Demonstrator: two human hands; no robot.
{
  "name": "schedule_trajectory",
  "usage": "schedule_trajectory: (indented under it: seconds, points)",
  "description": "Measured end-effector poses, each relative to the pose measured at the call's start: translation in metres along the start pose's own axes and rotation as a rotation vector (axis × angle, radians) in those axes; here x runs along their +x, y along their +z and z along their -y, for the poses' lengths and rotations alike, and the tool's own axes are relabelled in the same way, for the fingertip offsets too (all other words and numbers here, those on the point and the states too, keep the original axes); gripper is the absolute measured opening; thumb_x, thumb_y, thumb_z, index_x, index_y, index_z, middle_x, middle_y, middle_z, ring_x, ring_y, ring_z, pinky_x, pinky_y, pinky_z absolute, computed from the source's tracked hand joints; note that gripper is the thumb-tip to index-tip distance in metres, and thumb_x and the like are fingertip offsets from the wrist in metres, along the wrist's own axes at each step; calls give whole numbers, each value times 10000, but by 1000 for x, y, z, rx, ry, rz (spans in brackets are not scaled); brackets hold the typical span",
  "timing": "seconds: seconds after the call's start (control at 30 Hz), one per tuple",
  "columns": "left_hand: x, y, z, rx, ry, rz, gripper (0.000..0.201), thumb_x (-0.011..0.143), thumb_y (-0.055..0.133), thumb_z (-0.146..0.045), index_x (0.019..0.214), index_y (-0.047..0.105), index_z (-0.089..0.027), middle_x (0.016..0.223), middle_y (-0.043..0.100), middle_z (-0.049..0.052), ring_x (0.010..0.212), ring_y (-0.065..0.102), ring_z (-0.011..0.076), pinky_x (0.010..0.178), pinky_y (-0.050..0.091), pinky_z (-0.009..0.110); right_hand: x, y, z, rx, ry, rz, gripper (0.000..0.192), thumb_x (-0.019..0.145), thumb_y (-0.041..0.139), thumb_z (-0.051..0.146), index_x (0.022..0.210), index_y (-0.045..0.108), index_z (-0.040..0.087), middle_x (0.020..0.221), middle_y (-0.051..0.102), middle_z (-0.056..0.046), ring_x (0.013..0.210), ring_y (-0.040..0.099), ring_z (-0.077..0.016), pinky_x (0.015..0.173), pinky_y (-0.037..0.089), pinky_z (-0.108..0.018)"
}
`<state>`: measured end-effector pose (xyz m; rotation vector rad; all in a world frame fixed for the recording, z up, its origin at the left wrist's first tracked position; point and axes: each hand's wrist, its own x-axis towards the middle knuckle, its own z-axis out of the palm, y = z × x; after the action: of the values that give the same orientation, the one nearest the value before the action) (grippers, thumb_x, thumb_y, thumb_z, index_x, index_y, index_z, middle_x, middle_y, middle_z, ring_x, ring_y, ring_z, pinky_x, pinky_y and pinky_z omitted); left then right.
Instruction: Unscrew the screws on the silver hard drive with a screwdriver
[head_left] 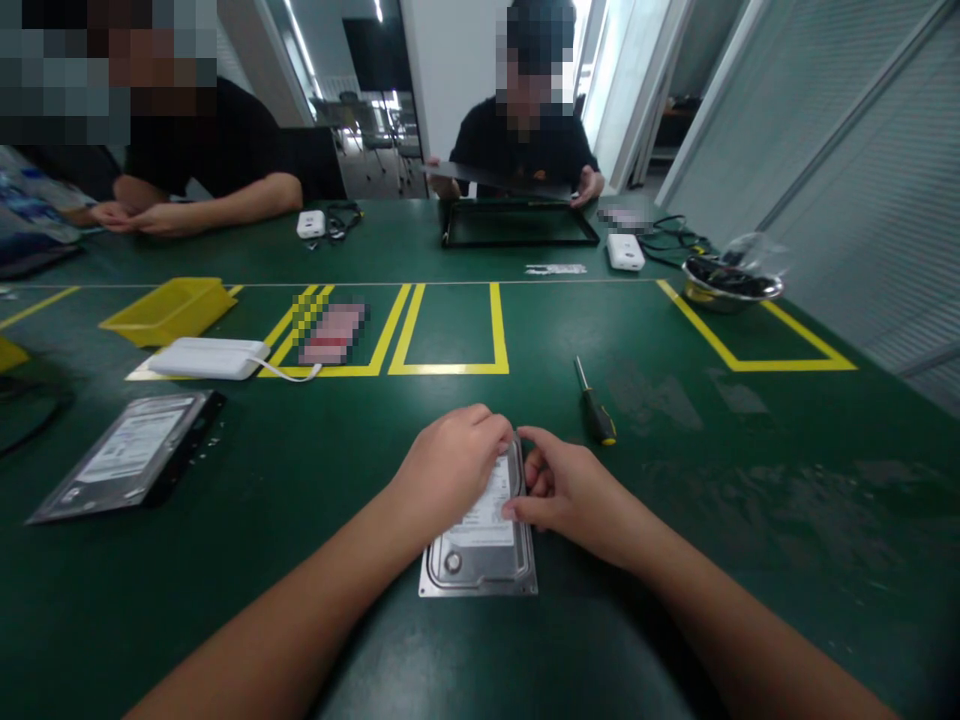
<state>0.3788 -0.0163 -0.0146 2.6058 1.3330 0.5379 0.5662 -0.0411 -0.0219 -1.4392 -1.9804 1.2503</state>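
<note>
Head view | left hand [454, 465] and right hand [564, 487] pinch hard drive [480, 540] flat on table [750, 480], steadying it | screwdriver [595, 402] lies near the right hand

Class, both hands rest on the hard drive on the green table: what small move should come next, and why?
Probably the right hand should reach for the screwdriver lying just beyond it, while the left hand steadies the hard drive. The drive lies flat, lid up, and neither hand holds a tool.
</note>
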Motion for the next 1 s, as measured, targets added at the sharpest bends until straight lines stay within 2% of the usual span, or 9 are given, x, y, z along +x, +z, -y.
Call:
schedule_trajectory:
  seconds: [0.27,0.47,0.67,0.83,1.0]
  points:
    - [28,-8,10,-98,10,-31,119,832,600,-135,773,676,-205,761,663,21,725,605,187,652,439,306,1,-3,3,-111,-49,12,595,728,777,295,1258,535,176,794,603,23,651,553,-115,580,401,-249]
    - [53,-8,25,-333,-69,172,117,742,649,-103,730,720,-195,677,694,1,595,604,146,530,406,242,-7,-15,6,-230,-84,-27,362,768,750,302,1085,613,193,850,632,5,709,554,-131,635,388,-273]
    - [61,-5,29,-406,-31,299,105,721,676,-119,727,742,-200,625,699,-10,540,611,130,476,406,211,-10,-20,6,-336,-108,-77,191,820,707,321,924,625,184,833,641,-22,759,561,-163,663,375,-292]
    - [65,-10,26,-422,-81,376,102,722,659,-128,753,747,-172,635,706,13,546,615,133,483,418,209,-10,-18,7,-434,-183,-78,195,873,643,284,1036,615,182,936,651,-42,802,565,-168,705,399,-297]
    - [66,-17,23,-513,-215,529,157,758,643,-170,862,747,-114,710,707,37,622,622,130,539,436,200,-11,-18,6,-547,-198,-69,242,904,607,281,1108,603,151,996,643,-78,877,590,-212,768,439,-346]
